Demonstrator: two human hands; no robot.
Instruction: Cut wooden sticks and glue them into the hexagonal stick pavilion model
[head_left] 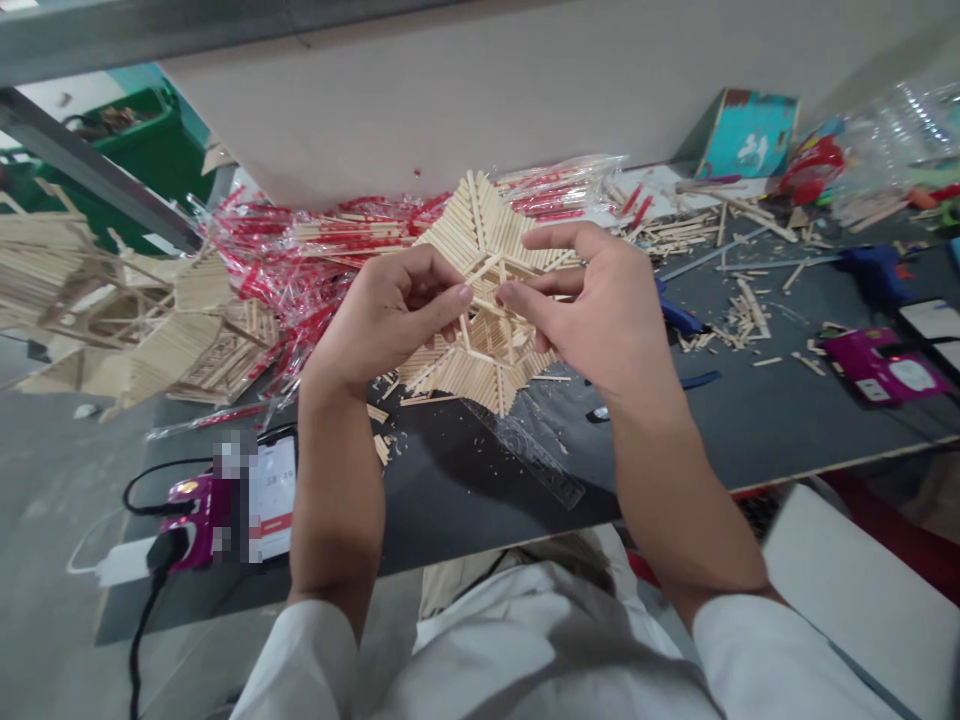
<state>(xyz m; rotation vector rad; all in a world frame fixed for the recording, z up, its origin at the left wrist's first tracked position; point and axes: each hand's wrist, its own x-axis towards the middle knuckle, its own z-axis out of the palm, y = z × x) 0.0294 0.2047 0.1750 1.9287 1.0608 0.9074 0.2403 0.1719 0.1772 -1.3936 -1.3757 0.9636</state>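
A star-shaped craft piece of pale wooden sticks (pixel 457 225) is held up over the dark table, with an open frame of crossed sticks at its middle. My left hand (pixel 390 315) is closed on it from the left, thumb and fingers pinching close to the central frame. From the right, my right hand (pixel 611 310) grips the same piece. Its thumb tip is at the frame, while the index finger stretches across the ribbed upper side. My fingertips hide part of the centre, so I cannot make out whether a small separate stick is between them.
Red-and-clear wrapped stick packets (pixel 300 245) lie behind. Larger stick models (pixel 161 320) stand at left. A phone (pixel 271 495) and purple power box (pixel 196 515) are front left. At right are stick offcuts (pixel 742 310), a blue glue gun (pixel 874 270) and another purple box (pixel 885 365). A clear ruler (pixel 536 460) lies below.
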